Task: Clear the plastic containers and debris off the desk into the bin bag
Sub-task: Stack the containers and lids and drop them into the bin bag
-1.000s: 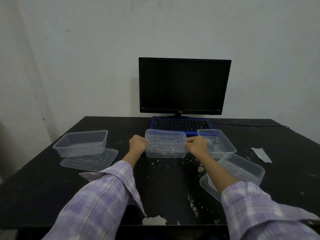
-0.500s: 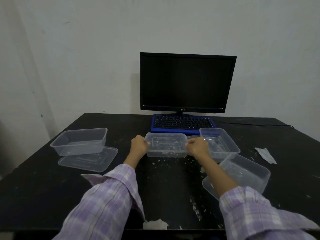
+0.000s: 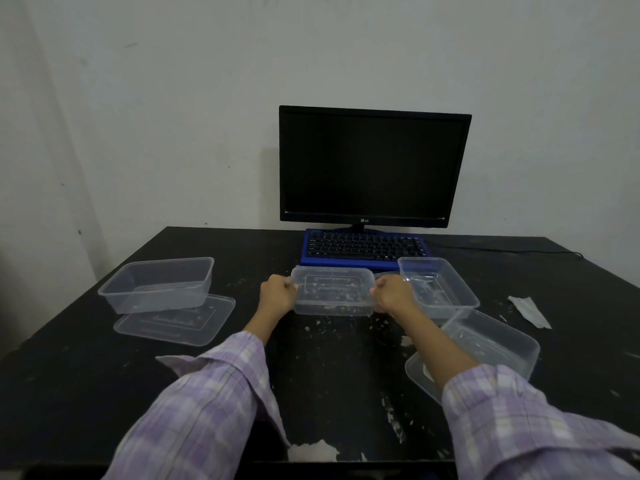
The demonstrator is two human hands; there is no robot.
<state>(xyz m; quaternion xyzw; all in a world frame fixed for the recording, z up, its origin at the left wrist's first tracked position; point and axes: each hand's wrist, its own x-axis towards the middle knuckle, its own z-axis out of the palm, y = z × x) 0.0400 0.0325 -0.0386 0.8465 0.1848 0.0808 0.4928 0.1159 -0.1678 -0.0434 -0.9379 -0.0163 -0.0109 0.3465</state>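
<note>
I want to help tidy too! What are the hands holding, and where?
Both hands, left and right, hold one clear rectangular plastic container, one grip on each short end.

Four clear plastic containers are on the desk: one far left [image 3: 157, 285], one lidded in the middle [image 3: 333, 295], one behind it to the right [image 3: 438, 285], one near right [image 3: 491, 344]. Two loose lids [image 3: 175, 320] [image 3: 420, 374] lie under containers. One monitor [image 3: 372, 166], one keyboard [image 3: 365, 249], one paper scrap [image 3: 530, 306], two hands [image 3: 277, 296] [image 3: 393, 294].
</note>
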